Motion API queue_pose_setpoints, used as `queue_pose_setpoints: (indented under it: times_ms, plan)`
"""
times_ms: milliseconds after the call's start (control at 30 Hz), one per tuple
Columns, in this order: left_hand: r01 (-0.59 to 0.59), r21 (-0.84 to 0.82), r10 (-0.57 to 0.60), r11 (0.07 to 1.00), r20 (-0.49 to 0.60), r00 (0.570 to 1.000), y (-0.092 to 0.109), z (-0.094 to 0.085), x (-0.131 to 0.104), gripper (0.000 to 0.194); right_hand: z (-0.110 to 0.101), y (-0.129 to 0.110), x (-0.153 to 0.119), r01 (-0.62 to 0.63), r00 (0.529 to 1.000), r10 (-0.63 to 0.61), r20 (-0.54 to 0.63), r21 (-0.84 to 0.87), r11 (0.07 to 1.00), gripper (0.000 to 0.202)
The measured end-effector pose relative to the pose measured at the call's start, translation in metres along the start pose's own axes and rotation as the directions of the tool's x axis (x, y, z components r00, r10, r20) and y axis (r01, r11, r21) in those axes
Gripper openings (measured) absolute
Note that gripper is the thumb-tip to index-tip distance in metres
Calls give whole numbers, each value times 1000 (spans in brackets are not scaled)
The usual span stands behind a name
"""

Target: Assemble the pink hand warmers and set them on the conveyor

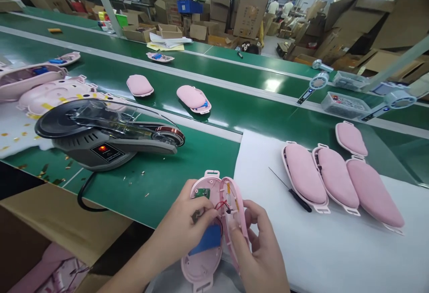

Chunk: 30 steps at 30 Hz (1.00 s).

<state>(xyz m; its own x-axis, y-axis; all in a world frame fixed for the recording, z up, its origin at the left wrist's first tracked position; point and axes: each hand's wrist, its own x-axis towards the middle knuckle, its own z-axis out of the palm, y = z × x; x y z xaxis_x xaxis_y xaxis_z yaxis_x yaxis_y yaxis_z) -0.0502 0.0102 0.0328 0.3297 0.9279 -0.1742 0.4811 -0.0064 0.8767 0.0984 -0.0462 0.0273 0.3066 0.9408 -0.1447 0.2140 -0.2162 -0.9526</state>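
An opened pink oval plastic case stands upright before me, its two halves spread like a book. The left half, a shell (201,269), holds a small green circuit board (201,192) and a blue battery pack (208,240). Thin red wires (221,204) run across to the other half. My left hand (187,221) reaches over the shell, thumb and forefinger pinched at the wires' near end. With my right hand (259,244) I grip the narrower pink cover (238,194), thumb inside it and fingers behind. Yellow tape strips show inside the cover.
A grey tape dispenser (100,139) stands left on the green bench. Several closed pink cases (304,172) and a black-handled screwdriver (300,200) lie right on white sheeting (268,163). Beyond are handheld devices (313,86) and a parts tub (345,105). A carton (110,239) sits lower left.
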Motion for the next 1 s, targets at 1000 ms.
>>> queue_pose_setpoints:
  times_ms: [1000]
  plan:
    - [98, 219, -82, 971, -80, 993, 13, 9, 0, 26, 19, 17, -19, -29, 983, 15, 180, 77, 997, 61]
